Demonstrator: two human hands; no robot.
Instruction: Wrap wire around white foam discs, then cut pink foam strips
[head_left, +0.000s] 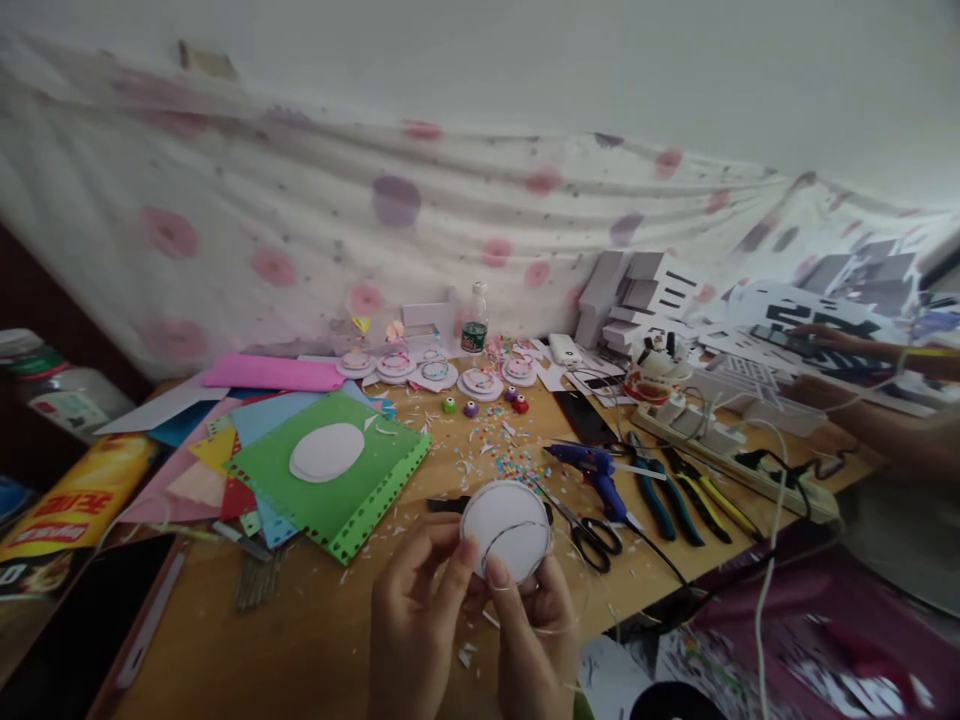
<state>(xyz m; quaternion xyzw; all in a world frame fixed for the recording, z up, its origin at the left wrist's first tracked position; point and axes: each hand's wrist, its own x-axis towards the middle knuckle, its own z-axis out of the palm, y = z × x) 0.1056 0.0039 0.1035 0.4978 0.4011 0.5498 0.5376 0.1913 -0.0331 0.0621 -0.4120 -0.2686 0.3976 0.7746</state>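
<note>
- Head view: the wooden worktop (300, 640) spreads before me, littered with craft things from its back edge forward.
- Towards its left edge lies a green sheet (386, 470), on top of other coloured sheets.
- My left hand (420, 585) and right hand (534, 625) are close together, both clamped by thumb and fingers on one white disc.
- To the right of my hands, a blue glue gun (592, 465) lies with its nozzle pointing left; black-handled scissors (576, 522) lie between it and me.
- The white disc (517, 510) is up over the worktop's near side, tilted so its flat face shows to me.
- Along the back edge stand smaller-looking decorated discs (480, 383), ringed with coloured bits.
- A thin dark curved line (517, 527) crosses my disc; whether drawn or a laid strand, I cannot tell. I judge I am placing or checking trim on a bare base, and the next move calls for a steady grip and careful rim alignment.
- Tiny coloured beads (525, 468) scatter just beyond the disc.
</note>
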